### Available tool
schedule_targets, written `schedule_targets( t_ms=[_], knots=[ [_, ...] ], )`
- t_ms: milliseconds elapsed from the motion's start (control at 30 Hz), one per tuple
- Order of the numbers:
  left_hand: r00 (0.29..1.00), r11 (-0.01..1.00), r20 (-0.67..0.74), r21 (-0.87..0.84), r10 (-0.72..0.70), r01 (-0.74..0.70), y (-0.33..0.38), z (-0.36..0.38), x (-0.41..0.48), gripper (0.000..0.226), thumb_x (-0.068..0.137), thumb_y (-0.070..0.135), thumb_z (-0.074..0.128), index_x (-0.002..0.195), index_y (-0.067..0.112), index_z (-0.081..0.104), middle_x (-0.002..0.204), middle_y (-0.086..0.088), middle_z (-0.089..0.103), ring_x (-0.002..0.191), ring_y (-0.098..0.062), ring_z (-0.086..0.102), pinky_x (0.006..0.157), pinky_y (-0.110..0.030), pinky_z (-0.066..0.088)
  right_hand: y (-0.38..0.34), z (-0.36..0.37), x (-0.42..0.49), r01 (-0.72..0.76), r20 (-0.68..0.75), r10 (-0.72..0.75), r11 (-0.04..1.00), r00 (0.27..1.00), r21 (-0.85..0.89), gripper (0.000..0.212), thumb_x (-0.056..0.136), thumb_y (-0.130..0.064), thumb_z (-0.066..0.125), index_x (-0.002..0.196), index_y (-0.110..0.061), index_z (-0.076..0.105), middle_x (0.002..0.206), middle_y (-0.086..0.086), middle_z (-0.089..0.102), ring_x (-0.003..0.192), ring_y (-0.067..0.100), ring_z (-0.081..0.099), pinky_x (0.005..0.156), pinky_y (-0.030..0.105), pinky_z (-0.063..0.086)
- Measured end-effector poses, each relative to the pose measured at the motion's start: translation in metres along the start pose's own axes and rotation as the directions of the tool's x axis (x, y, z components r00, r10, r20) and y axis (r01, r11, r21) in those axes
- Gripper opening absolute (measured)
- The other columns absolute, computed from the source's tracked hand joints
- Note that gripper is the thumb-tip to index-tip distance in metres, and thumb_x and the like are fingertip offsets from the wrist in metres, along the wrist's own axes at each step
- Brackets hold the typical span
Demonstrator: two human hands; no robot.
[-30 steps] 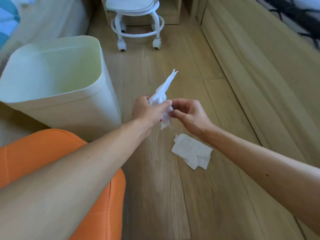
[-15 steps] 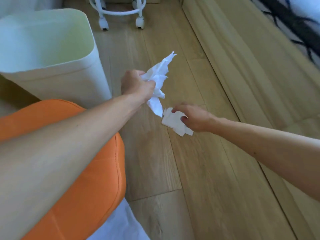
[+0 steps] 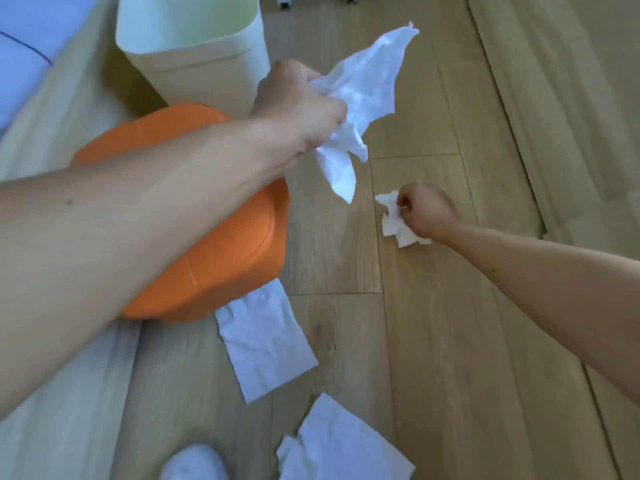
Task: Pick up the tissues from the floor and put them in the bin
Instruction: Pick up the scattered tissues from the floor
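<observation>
Over the wooden floor [image 3: 433,341], left hand [image 3: 298,105] and right hand [image 3: 424,211] each clutch a tissue.

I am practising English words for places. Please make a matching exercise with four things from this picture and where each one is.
Things:
1. long tissue
2. small crumpled tissue
3. flat tissue
4. bin

Places:
A. behind the orange stool
B. in the left hand
C. on the floor beside the stool
D. in the right hand

Pairs: 1-B, 2-D, 3-C, 4-A
</observation>
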State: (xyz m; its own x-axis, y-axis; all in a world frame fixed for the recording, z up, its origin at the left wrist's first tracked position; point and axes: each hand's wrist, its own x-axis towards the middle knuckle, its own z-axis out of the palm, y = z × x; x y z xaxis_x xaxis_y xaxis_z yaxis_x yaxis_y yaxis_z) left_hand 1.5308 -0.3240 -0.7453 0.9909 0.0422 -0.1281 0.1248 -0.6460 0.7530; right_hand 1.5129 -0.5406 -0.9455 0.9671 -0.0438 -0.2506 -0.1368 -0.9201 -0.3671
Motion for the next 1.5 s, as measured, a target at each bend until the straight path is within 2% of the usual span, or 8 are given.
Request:
schedule_targets(
  t_ms=[167, 267, 633, 933, 1067, 1167, 1300, 1500],
  knots=[
    [0.999, 0.989, -0.046, 0.148, -0.004, 0.011, -0.013, 0.005, -0.037, 0.016, 0.07, 0.02, 0.069, 0.062, 0.016, 0.056, 0.06, 0.002, 0.053, 0.059, -0.022, 0.05, 0.044, -0.026, 0.03, -0.035, -0.027, -0.021, 0.016, -0.182, 0.109, 0.817, 0.977, 0.577, 0.002, 0.082, -0.014, 0.065, 0.082, -0.013, 0.067, 0.067, -0.005, 0.061, 0.062, 0.01, 0.052, 0.049, 0.011, 0.039],
    [0.997, 0.98, -0.081, 0.199, 0.02, -0.004, -0.016, 0.015, -0.041, 0.022, 0.068, 0.024, 0.072, 0.063, 0.013, 0.053, 0.067, -0.005, 0.063, 0.068, -0.028, 0.063, 0.043, -0.027, 0.03, -0.049, -0.046, -0.035, 0.089, -0.228, 0.123, 0.669, 0.966, 0.738, 0.009, 0.073, -0.012, 0.069, 0.081, -0.009, 0.067, 0.07, 0.0, 0.061, 0.061, 0.013, 0.051, 0.056, 0.026, 0.041],
    [0.995, 0.985, 0.085, -0.161, -0.048, 0.061, -0.03, -0.006, -0.106, 0.073, 0.062, 0.044, 0.084, 0.122, 0.013, 0.057, 0.099, 0.005, 0.068, 0.083, -0.006, 0.067, 0.068, -0.029, 0.059, -0.112, -0.083, -0.125, 0.175, -0.12, -0.148, 0.459, 0.982, 0.871, 0.015, 0.073, -0.003, 0.073, 0.067, -0.015, 0.065, 0.067, 0.003, 0.065, 0.056, 0.013, 0.058, 0.053, 0.022, 0.046],
    [0.99, 0.957, 0.106, 0.265, 0.096, -0.121, -0.063, -0.053, -0.147, 0.059, 0.063, 0.032, 0.085, 0.114, 0.019, 0.058, 0.092, 0.002, 0.061, 0.082, -0.015, 0.056, 0.05, -0.023, 0.034, -0.132, -0.067, -0.142, -0.093, 0.273, -0.524, 0.344, 0.807, 0.934, 0.03, 0.092, 0.005, 0.051, 0.098, -0.01, 0.076, 0.102, 0.009, 0.073, 0.086, 0.019, 0.072, 0.084, 0.031, 0.058],
    [0.979, 0.798, 0.205, 0.588, 0.013, -0.134, -0.096, -0.063, -0.176, 0.04, 0.063, 0.027, 0.085, 0.078, 0.015, 0.049, 0.067, 0.003, 0.047, 0.057, -0.018, 0.048, 0.047, -0.028, 0.031, -0.115, -0.037, -0.15, -0.158, 0.664, -0.503, 0.719, 0.553, 0.676, 0.026, 0.093, -0.009, 0.054, 0.09, -0.014, 0.079, 0.114, 0.013, 0.076, 0.102, 0.024, 0.074, 0.082, 0.03, 0.059],
    [0.946, 0.705, 0.288, 0.701, -0.149, -0.102, -0.127, -0.07, -0.195, 0.034, 0.065, 0.025, 0.084, 0.083, 0.013, 0.058, 0.07, -0.001, 0.054, 0.07, -0.028, 0.059, 0.057, -0.03, 0.042, -0.115, 0.007, -0.162, 0.151, 0.782, -0.263, 0.965, 0.565, 0.216, 0.016, 0.09, -0.009, 0.064, 0.085, -0.012, 0.078, 0.101, 0.016, 0.078, 0.085, 0.018, 0.073, 0.063, 0.022, 0.055],
    [0.925, 0.689, 0.269, 0.725, -0.269, -0.011, -0.159, -0.083, -0.211, 0.032, 0.065, 0.022, 0.084, 0.08, 0.013, 0.057, 0.072, -0.002, 0.057, 0.069, -0.026, 0.061, 0.049, -0.028, 0.04, -0.141, 0.084, -0.183, 0.445, 0.589, -0.357, 0.895, 0.725, -0.004, 0.02, 0.089, -0.019, 0.068, 0.109, -0.016, 0.07, 0.106, 0.005, 0.066, 0.096, 0.018, 0.061, 0.077, 0.031, 0.05],
    [0.917, 0.712, 0.171, 0.686, -0.36, 0.151, -0.19, -0.093, -0.223, 0.035, 0.065, 0.024, 0.084, 0.083, 0.013, 0.056, 0.088, -0.006, 0.063, 0.08, -0.028, 0.066, 0.058, -0.03, 0.047, -0.157, 0.146, -0.185, 0.67, 0.513, -0.502, 0.711, 0.696, -0.214, 0.07, 0.095, -0.027, 0.062, 0.156, -0.021, 0.029, 0.165, 0.002, 0.021, 0.152, 0.025, 0.021, 0.118, 0.043, 0.025]
  ],
)
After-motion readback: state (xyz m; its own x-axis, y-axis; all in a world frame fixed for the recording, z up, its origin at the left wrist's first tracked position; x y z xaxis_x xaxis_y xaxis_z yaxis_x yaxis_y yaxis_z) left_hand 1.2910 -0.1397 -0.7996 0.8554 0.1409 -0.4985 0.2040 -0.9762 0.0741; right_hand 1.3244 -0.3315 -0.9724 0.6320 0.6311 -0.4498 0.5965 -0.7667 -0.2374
